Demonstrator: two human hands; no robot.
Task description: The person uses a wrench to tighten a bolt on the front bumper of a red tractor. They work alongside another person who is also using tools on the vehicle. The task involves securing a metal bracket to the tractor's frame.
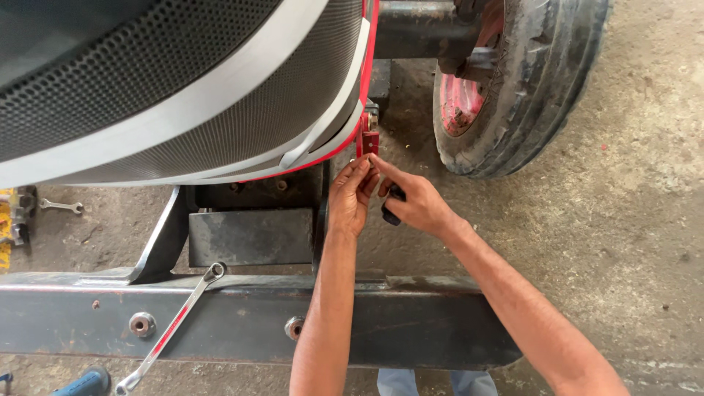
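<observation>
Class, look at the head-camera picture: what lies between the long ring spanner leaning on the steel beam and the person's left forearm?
In the head view, between the ring spanner and the left forearm lie a bare stretch of the dark steel beam and one round bolt head beside the forearm.

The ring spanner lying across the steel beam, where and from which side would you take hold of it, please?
Probably the straight shank of the ring spanner, from above. It lies flat and slanted on the steel beam, its ring ends too small to hold. The left hand is the nearer; both hands are up at the red bracket.
</observation>
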